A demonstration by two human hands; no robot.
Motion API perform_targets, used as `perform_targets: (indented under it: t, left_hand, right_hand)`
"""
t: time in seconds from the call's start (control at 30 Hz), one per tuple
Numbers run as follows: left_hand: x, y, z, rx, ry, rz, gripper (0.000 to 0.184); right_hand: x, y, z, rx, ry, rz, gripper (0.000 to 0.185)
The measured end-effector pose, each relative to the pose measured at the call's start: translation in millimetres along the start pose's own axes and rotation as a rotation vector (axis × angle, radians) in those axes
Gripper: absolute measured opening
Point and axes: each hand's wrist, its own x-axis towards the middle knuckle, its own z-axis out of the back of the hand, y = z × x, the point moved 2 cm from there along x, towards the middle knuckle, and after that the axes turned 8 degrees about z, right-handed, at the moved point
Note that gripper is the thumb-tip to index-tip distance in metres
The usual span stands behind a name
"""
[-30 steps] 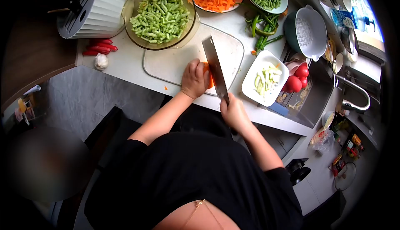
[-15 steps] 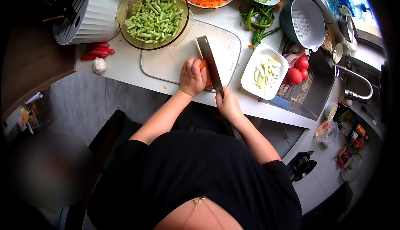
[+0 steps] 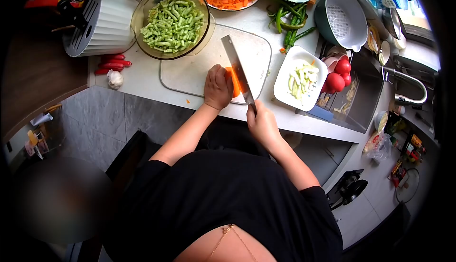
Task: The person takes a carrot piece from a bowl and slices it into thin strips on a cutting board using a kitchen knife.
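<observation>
Carrot (image 3: 234,81) in curled left hand (image 3: 218,88) — cleaver (image 3: 237,66) in right hand (image 3: 262,123)

A white desk (image 3: 145,75) lies beneath the fingers (image 3: 218,76); left of them are grey floor tiles (image 3: 99,115) and a dark wood-toned surface (image 3: 42,77); far right and ahead, 1 bright window (image 3: 413,13).

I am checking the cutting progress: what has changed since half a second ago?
The right hand has drawn slightly back, holding the cleaver; more of the carrot shows. Nothing was let go: the left hand still holds the carrot.
</observation>
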Motion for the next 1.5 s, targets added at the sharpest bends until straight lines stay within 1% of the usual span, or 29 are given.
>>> perform_targets:
  t: [0.13, 0.23, 0.43, 0.53, 0.63, 0.73, 0.77, 0.87, 0.97, 1.03, 1.1, 1.13, 1.17, 1.23, 1.37, 1.4, 1.43, 1.5]
  left_hand:
    - [1.4, -0.7, 2.5, -0.032, 0.009, -0.004, 0.037]
    - [2.3, -0.8, 1.5, -0.029, 0.0, -0.001, 0.037]
    - [3.0, -1.1, 2.2, -0.03, 0.014, 0.007, 0.037]
    - [3.6, -1.2, 3.5, -0.038, 0.035, 0.01, 0.037]
    - [4.2, -1.1, 2.6, -0.039, 0.038, 0.015, 0.037]
    - [1.2, -1.5, 5.1, -0.035, 0.044, -0.001, 0.039]
    - [3.0, -1.1, 3.2, -0.036, 0.041, -0.008, 0.039]
    - [5.1, -3.2, 5.6, -0.01, 0.048, 0.01, 0.039]
    - [3.9, -2.1, 2.5, -0.009, 0.05, 0.009, 0.039]
    - [3.4, -0.5, 3.2, -0.009, 0.047, -0.004, 0.039]
    - [3.5, -1.0, 1.5, -0.014, 0.029, -0.009, 0.039]
    - [4.9, -2.0, 2.8, -0.028, 0.029, -0.022, 0.038]
    - [5.1, -2.1, 2.9, -0.02, 0.034, -0.006, 0.038]
    - [4.3, -3.1, 2.3, -0.011, 0.045, 0.013, 0.037]
    - [3.1, -2.5, 2.0, 0.009, 0.035, -0.008, 0.037]
    - [7.0, -2.5, 2.3, 0.001, 0.032, -0.017, 0.037]
    - [8.3, -3.3, 2.3, -0.005, 0.032, -0.018, 0.036]
    - [3.1, -4.1, 3.2, -0.003, 0.035, -0.001, 0.036]
  right_hand:
    - [6.4, -2.2, 3.5, 0.022, 0.023, -0.045, 0.014]
    - [8.1, -0.2, 4.2, 0.028, 0.036, -0.023, 0.014]
    - [10.4, 0.2, 4.9, 0.058, 0.087, -0.073, 0.016]
    - [14.4, 3.1, 9.1, 0.112, 0.136, -0.166, 0.017]
    - [26.4, 4.2, 5.9, 0.108, 0.117, -0.109, 0.018]
    - [25.0, 11.4, 10.5, 0.071, 0.133, -0.098, 0.017]
    - [12.4, -2.9, 7.0, 0.044, 0.132, -0.072, 0.017]
    - [-6.7, -10.9, 4.1, 0.103, 0.15, -0.114, 0.017]
    - [21.0, -1.4, 3.0, 0.106, 0.168, -0.15, 0.017]
    - [21.7, 0.4, 5.4, 0.102, 0.168, -0.108, 0.016]
    - [-5.9, -14.3, -1.6, 0.053, 0.144, -0.043, 0.016]
    - [-12.8, -16.9, -3.7, 0.077, 0.11, -0.041, 0.016]
    - [-13.2, -17.3, -5.6, 0.08, 0.121, -0.057, 0.016]
    - [1.5, -10.6, -7.1, 0.085, 0.13, -0.09, 0.017]
    - [19.0, -8.3, -5.0, 0.12, 0.122, -0.077, 0.016]
    - [5.8, -11.7, -4.0, 0.051, 0.142, -0.051, 0.016]
    - [-8.2, -19.2, -8.9, 0.029, 0.116, -0.019, 0.015]
    - [-18.1, -25.3, -15.0, 0.06, 0.105, -0.043, 0.015]
